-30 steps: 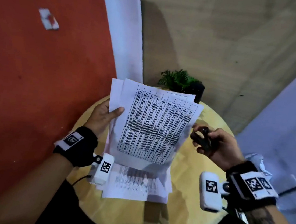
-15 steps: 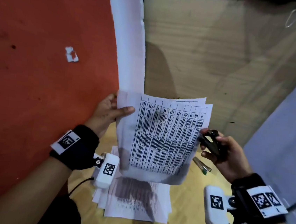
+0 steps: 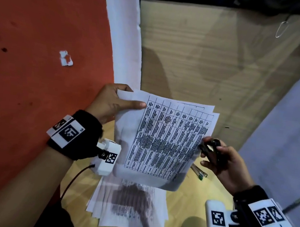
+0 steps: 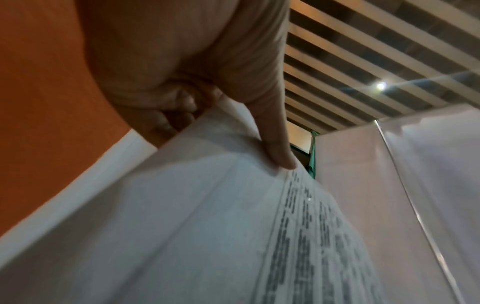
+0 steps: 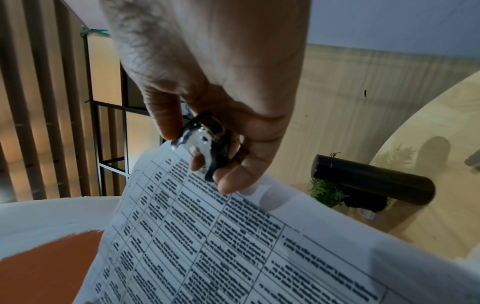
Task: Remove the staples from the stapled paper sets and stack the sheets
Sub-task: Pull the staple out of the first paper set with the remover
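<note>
Office or café-style interior. Round wooden worktop (image 3: 181, 209) carrying printed sheets (image 3: 130, 207) and pens (image 3: 199, 172); orange wall (image 3: 39, 64); wood-look floor (image 3: 206, 63); slatted ceiling (image 4: 376, 51); small potted plant (image 5: 327, 193); white partition (image 4: 389, 185).

A round, pale wooden table (image 3: 182, 205) carries a loose pile of white printed paper sheets (image 3: 128, 205) lying flat near its left edge. To the right of the pile, well apart, lie two slim pens (image 3: 199, 172), one green-tipped, side by side.
</note>
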Demonstrator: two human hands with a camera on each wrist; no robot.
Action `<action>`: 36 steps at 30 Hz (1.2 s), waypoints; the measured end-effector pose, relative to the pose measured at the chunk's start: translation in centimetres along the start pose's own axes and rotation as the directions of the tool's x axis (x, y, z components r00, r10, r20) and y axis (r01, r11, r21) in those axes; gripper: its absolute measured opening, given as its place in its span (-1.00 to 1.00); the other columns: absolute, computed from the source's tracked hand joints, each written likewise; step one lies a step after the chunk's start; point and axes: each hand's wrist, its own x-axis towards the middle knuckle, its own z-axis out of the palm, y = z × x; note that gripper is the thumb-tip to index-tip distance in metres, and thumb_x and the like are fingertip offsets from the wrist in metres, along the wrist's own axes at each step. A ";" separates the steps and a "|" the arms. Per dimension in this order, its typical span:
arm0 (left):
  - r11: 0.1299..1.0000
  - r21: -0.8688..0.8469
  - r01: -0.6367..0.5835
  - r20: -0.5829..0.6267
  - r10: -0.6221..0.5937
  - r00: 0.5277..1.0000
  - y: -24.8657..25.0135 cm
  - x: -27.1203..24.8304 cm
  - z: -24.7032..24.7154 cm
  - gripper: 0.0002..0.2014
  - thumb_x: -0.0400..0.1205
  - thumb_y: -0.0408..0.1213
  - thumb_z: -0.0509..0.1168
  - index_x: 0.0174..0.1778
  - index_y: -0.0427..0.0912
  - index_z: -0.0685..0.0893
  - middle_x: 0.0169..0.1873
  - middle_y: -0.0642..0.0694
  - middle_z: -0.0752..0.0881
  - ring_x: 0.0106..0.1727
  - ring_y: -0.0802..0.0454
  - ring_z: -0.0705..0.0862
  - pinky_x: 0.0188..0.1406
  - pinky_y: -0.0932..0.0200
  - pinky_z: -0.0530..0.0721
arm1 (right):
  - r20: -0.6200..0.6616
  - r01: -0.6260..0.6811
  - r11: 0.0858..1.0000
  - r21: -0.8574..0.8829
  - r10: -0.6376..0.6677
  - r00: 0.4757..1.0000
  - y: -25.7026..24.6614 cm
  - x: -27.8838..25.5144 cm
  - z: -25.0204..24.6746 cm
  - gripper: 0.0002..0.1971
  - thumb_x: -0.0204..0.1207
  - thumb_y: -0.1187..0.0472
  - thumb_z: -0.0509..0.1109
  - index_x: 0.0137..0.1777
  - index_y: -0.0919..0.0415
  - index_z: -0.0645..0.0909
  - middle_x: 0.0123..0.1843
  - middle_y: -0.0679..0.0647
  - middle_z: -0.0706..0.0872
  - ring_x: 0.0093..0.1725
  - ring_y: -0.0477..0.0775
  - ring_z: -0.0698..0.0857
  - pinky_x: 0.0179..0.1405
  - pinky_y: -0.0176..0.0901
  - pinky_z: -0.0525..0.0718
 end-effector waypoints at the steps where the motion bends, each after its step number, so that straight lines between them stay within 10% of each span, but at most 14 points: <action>1: 1.000 -0.003 0.022 0.026 -0.022 0.999 0.1 -0.1 0.1 -0.79 0.34 -0.62 0.47 -0.28 -0.28 0.62 -0.46 0.03 0.75 -0.41 0.20 0.71 -0.41 0.38 0.65 | 0.005 -0.003 1.000 0.000 0.003 1.000 0.1 -0.1 0.0 -0.41 -0.29 -0.06 0.65 -0.16 0.10 0.76 -0.16 0.09 0.74 -0.34 -0.03 0.67 -0.42 -0.24 0.69; 5: 0.999 0.002 0.045 0.060 -0.045 0.997 0.2 -0.6 0.6 -0.78 0.34 -0.62 0.46 -0.20 -0.27 0.72 -0.35 0.01 0.81 -0.30 0.12 0.75 -0.23 0.31 0.71 | -0.061 0.036 0.997 -0.074 -0.041 0.997 0.2 -0.1 0.2 -0.59 -0.07 -0.02 0.57 -0.16 0.04 0.73 -0.13 0.04 0.74 -0.31 -0.05 0.65 -0.47 -0.35 0.60; 8: 1.000 0.002 0.028 0.059 -0.028 0.998 0.2 -0.8 0.9 -0.78 0.31 -0.59 0.51 -0.23 -0.23 0.76 -0.33 -0.04 0.82 -0.29 0.10 0.77 -0.23 0.31 0.71 | -0.186 0.230 0.894 -0.385 -0.319 0.929 -0.7 0.3 0.6 -0.75 0.30 0.20 0.21 -0.20 -0.09 0.69 0.18 0.07 0.57 -0.14 0.01 0.60 -0.47 -0.44 0.52; 12: 0.998 0.064 0.018 0.128 -0.026 0.991 0.7 -1.1 1.5 -0.81 0.41 -0.60 0.41 -0.26 -0.21 0.75 -0.39 0.02 0.80 -0.34 0.16 0.75 -0.28 0.35 0.70 | 0.284 0.497 0.452 -0.740 -0.460 0.841 -3.6 0.5 4.0 -0.76 0.22 0.08 0.24 -0.14 -0.15 0.66 0.34 -0.41 0.39 0.45 0.02 0.40 0.20 -0.29 0.56; 16: 0.990 0.139 -0.029 0.215 -0.001 0.977 1.5 -1.3 1.6 -0.88 0.36 -0.49 0.44 -0.27 -0.21 0.77 -0.38 0.02 0.80 -0.33 0.15 0.74 -0.28 0.36 0.69 | 0.479 0.510 0.200 -0.837 -0.183 0.858 -5.8 2.0 7.1 -0.62 0.25 -0.04 0.18 -0.04 0.06 0.69 0.23 -0.09 0.57 0.28 -0.10 0.53 0.22 0.06 0.58; 21: 0.957 0.256 -0.139 0.084 0.122 0.989 1.4 -1.2 1.0 -0.72 0.27 -0.29 0.59 -0.13 -0.16 0.74 -0.33 0.09 0.79 -0.25 0.27 0.71 -0.15 0.36 0.67 | 0.489 0.496 0.118 -0.860 -0.087 0.868 -7.2 3.1 8.4 -0.46 0.20 -0.12 0.10 -0.08 0.28 0.66 -0.14 0.13 0.62 -0.10 0.13 0.60 -0.06 0.18 0.55; 25: 0.688 0.627 -0.365 0.070 0.418 0.906 2.6 -1.4 1.7 -0.50 0.23 0.24 0.47 0.03 0.09 0.74 -0.18 0.18 0.75 -0.05 0.22 0.72 0.06 0.18 0.65 | 0.516 0.525 0.145 -0.839 -0.097 0.851 -7.6 2.9 9.3 -0.48 0.21 -0.10 0.10 -0.12 0.33 0.64 -0.15 0.19 0.62 -0.10 0.13 0.57 -0.03 0.15 0.53; 28: 0.492 0.765 -0.416 0.265 0.348 0.899 3.4 -1.5 2.6 -0.49 0.22 0.38 0.33 -0.13 0.08 0.78 -0.27 0.19 0.75 -0.11 0.04 0.72 0.04 -0.04 0.59 | 0.515 0.529 0.149 -0.836 -0.126 0.848 -8.1 2.3 9.3 -0.49 0.22 -0.08 0.11 -0.10 0.31 0.66 -0.16 0.18 0.64 -0.12 0.03 0.55 -0.02 0.00 0.53; 36: 0.797 0.509 -0.325 0.438 0.085 0.895 3.3 -1.4 3.1 -0.86 0.32 0.06 0.51 -0.32 0.16 0.74 -0.34 0.25 0.74 -0.27 0.35 0.69 -0.19 0.37 0.57 | 0.472 0.490 0.279 -0.826 -0.136 0.871 -7.9 0.9 8.5 -0.53 0.23 -0.05 0.13 -0.11 0.29 0.65 -0.11 0.19 0.61 -0.11 0.00 0.57 -0.16 -0.24 0.48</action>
